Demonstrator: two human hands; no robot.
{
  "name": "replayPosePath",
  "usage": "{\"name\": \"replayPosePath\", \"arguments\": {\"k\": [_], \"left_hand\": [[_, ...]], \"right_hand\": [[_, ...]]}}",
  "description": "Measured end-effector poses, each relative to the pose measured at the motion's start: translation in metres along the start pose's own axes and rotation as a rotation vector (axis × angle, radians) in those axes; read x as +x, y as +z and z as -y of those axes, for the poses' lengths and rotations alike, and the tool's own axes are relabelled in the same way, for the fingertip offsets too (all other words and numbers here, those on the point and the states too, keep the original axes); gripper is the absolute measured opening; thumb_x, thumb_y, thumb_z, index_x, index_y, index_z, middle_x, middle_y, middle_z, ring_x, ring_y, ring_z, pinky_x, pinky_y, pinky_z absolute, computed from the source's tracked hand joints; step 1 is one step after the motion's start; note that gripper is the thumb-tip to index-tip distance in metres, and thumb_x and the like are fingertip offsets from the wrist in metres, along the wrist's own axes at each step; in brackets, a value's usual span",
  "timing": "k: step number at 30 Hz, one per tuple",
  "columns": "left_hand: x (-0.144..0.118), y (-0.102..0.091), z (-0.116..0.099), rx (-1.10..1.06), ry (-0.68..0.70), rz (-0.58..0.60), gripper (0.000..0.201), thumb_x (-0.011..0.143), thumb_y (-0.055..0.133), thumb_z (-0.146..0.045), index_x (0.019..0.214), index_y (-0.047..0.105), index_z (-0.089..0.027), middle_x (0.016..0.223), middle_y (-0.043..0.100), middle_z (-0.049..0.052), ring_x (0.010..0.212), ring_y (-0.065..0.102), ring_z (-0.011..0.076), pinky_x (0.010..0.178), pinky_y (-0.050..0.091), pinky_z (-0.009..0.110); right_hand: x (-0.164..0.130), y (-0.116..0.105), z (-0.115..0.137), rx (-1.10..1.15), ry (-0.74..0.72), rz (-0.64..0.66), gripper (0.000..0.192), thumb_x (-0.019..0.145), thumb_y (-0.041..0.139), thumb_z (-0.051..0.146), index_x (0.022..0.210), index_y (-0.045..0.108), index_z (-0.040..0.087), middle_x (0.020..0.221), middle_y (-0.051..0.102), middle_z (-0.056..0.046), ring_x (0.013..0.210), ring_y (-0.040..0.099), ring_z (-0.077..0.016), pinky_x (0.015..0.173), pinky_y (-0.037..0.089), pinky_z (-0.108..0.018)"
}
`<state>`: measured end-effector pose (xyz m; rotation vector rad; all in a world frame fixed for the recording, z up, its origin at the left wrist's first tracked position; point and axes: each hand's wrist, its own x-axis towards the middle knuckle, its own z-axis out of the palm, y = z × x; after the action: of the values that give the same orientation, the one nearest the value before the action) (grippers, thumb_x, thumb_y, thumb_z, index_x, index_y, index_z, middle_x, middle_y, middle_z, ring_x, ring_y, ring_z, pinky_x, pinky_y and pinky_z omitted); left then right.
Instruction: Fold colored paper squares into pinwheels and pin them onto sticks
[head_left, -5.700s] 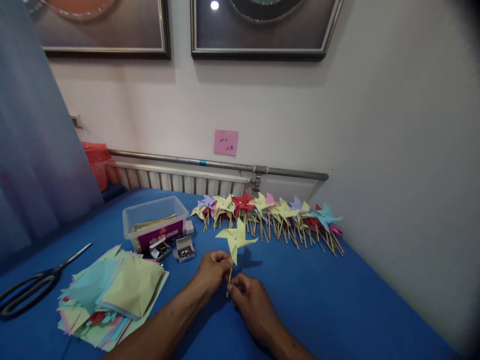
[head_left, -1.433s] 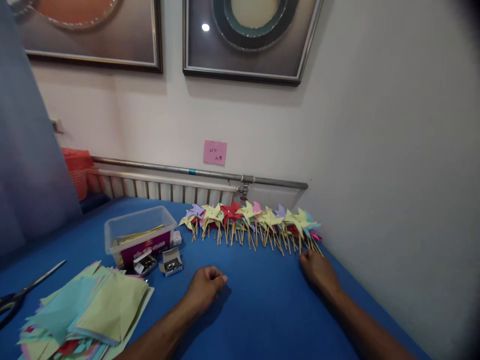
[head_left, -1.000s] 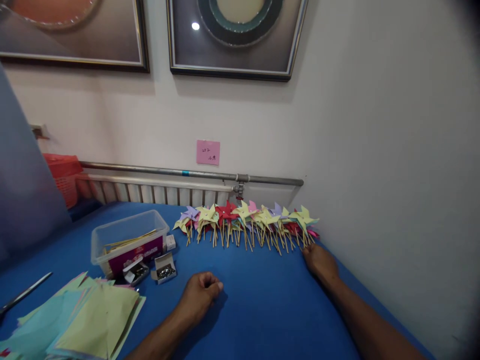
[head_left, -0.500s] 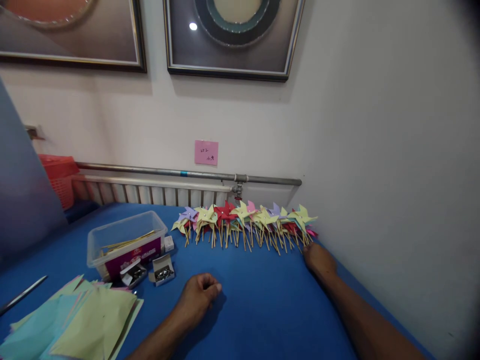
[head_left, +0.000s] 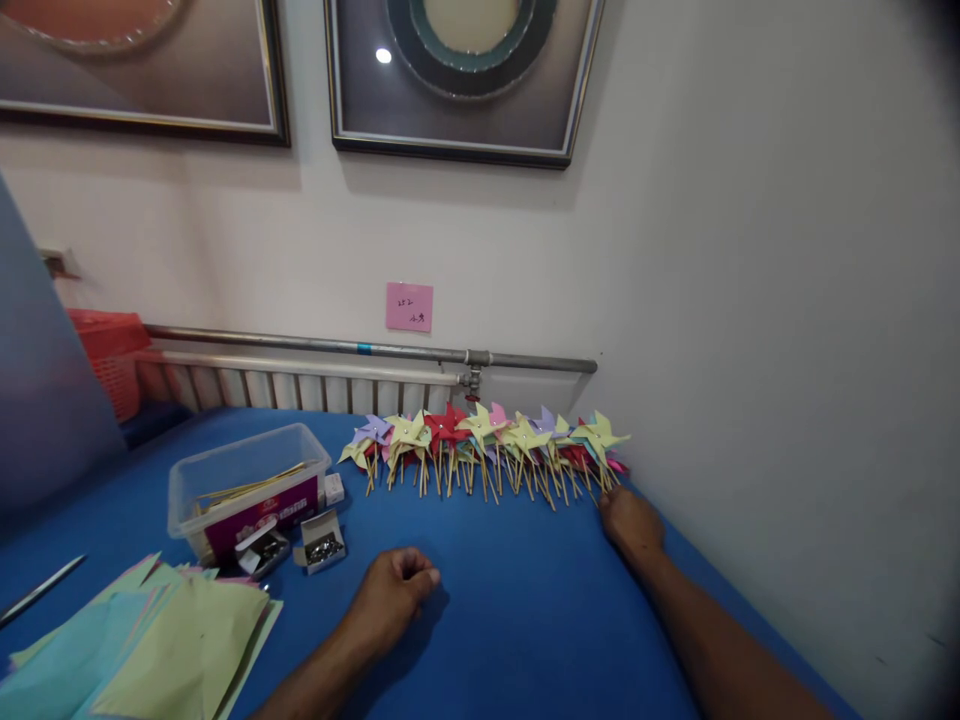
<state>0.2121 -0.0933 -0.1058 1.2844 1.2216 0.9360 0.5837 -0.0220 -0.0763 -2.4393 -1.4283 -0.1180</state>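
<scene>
A row of paper pinwheels (head_left: pixel 480 440) on wooden sticks lies along the far edge of the blue table (head_left: pixel 525 620), against the wall. My right hand (head_left: pixel 630 522) rests at the row's right end. Its fingertips touch the stick ends below the last yellow pinwheel (head_left: pixel 600 432), and I cannot see whether they grip a stick. My left hand (head_left: pixel 394 592) lies on the table in a loose fist with nothing in it, just right of an open small box of metal pins (head_left: pixel 322 548).
A clear plastic box (head_left: pixel 247 480) holding sticks stands at the left, with a second small pin box (head_left: pixel 259 552) in front. A stack of coloured paper squares (head_left: pixel 150 650) and a scissors blade (head_left: pixel 37 592) lie at the near left. A radiator (head_left: pixel 300 385) and a red basket (head_left: pixel 109 350) stand behind the table.
The yellow pinwheel I held in both hands now lies at the right end of the row. My right hand went there with it; my left hand stayed, shut and empty.
</scene>
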Motion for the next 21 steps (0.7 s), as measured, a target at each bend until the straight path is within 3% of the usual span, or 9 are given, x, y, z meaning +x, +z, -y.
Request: {"name": "replayPosePath", "arguments": {"k": [7, 11, 12, 15, 21], "left_hand": [[0.0, -0.001, 0.002, 0.019, 0.003, 0.007, 0.027, 0.066, 0.069, -0.041, 0.065, 0.056, -0.017, 0.05, 0.046, -0.005, 0.044, 0.04, 0.0086, 0.047, 0.029, 0.023], [0.001, 0.0, 0.002, 0.012, 0.016, 0.001, 0.029, 0.065, 0.069, -0.043, 0.065, 0.056, -0.017, 0.051, 0.046, -0.005, 0.045, 0.041, 0.0088, 0.047, 0.029, 0.023], [0.0, 0.0, 0.001, 0.009, 0.019, 0.0, 0.03, 0.065, 0.069, -0.044, 0.064, 0.056, -0.017, 0.051, 0.046, -0.005, 0.045, 0.04, 0.0087, 0.047, 0.029, 0.023], [-0.002, 0.0, -0.002, 0.007, 0.019, 0.003, 0.03, 0.064, 0.069, -0.044, 0.063, 0.055, -0.017, 0.05, 0.046, -0.005, 0.044, 0.04, 0.0085, 0.047, 0.029, 0.023], [-0.001, -0.003, 0.001, -0.06, 0.05, -0.006, 0.025, 0.063, 0.064, -0.038, 0.058, 0.05, -0.019, 0.048, 0.045, -0.005, 0.046, 0.039, 0.0095, 0.049, 0.028, 0.025]], "right_hand": [[-0.016, -0.007, 0.002, 0.054, 0.056, -0.052, 0.041, 0.098, 0.032, 0.033, 0.104, 0.067, 0.013, 0.094, 0.074, -0.019, 0.086, 0.071, -0.0298, 0.066, 0.043, -0.032], [-0.037, -0.01, 0.013, 0.11, -0.015, -0.108, 0.035, 0.098, 0.036, 0.035, 0.105, 0.065, 0.016, 0.092, 0.074, -0.013, 0.082, 0.069, -0.0254, 0.065, 0.041, -0.03], [-0.046, -0.011, 0.02, 0.136, -0.073, -0.123, 0.032, 0.097, 0.038, 0.035, 0.101, 0.065, 0.018, 0.091, 0.074, -0.01, 0.081, 0.068, -0.0234, 0.066, 0.041, -0.029], [-0.087, -0.016, 0.056, 0.339, -0.424, -0.195, 0.03, 0.097, 0.04, 0.038, 0.086, 0.062, 0.019, 0.078, 0.071, -0.007, 0.07, 0.065, -0.0209, 0.064, 0.039, -0.028], [-0.202, -0.015, 0.149, 0.598, -0.901, -0.081, 0.027, 0.098, 0.043, 0.033, 0.078, 0.057, 0.022, 0.071, 0.067, -0.002, 0.061, 0.06, -0.015, 0.06, 0.037, -0.025]]}}
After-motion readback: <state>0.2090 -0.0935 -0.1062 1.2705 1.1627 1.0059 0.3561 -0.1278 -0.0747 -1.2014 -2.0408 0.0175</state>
